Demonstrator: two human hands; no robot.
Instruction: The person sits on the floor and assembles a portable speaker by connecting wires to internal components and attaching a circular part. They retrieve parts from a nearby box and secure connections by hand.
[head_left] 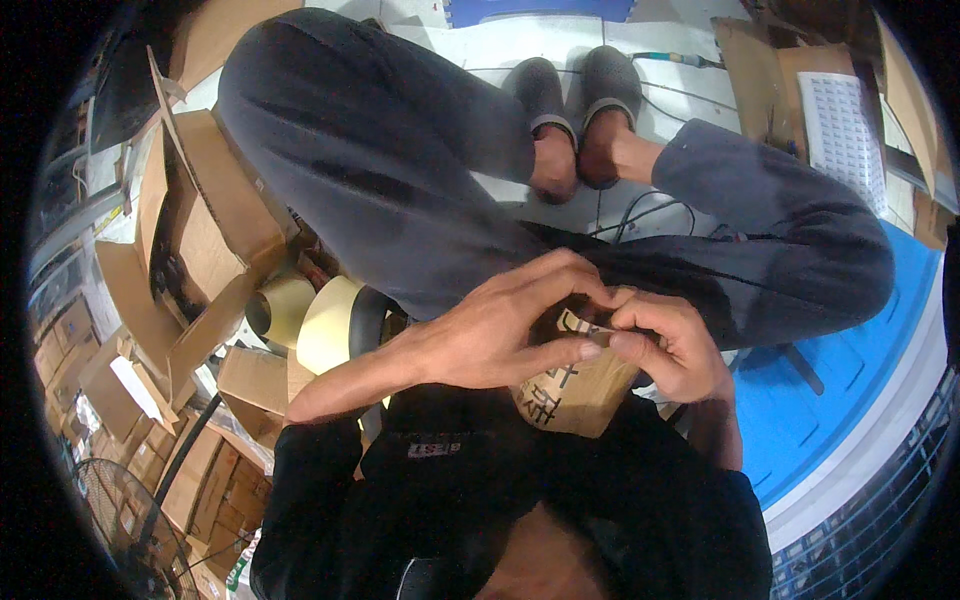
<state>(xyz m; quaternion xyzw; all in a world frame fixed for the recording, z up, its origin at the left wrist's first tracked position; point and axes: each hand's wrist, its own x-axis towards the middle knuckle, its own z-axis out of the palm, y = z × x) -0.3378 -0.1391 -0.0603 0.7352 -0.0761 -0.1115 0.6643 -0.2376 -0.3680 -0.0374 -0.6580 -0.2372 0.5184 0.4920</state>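
Observation:
Close to my chest I hold a small brown cardboard box (588, 392) with large black print on its side. A narrow printed flap or strip stands up at its upper edge, between my hands. My left hand (520, 320) is closed over the top and left side of the box, thumb along the upper edge. At the upper right edge, my right hand (668, 345) pinches with thumb and bent fingers, its thumb tip nearly meeting the left one. The inside and the far side of the box are hidden by my fingers.
Open cardboard boxes (225, 200) crowd the left, beside pale yellow rounded objects with dark ends (328, 322). A blue plastic surface (850, 345) lies at the right. A printed white sheet (845, 135), black cables and a blue-handled tool (672, 58) are farther off. A fan (110, 515) stands lower left.

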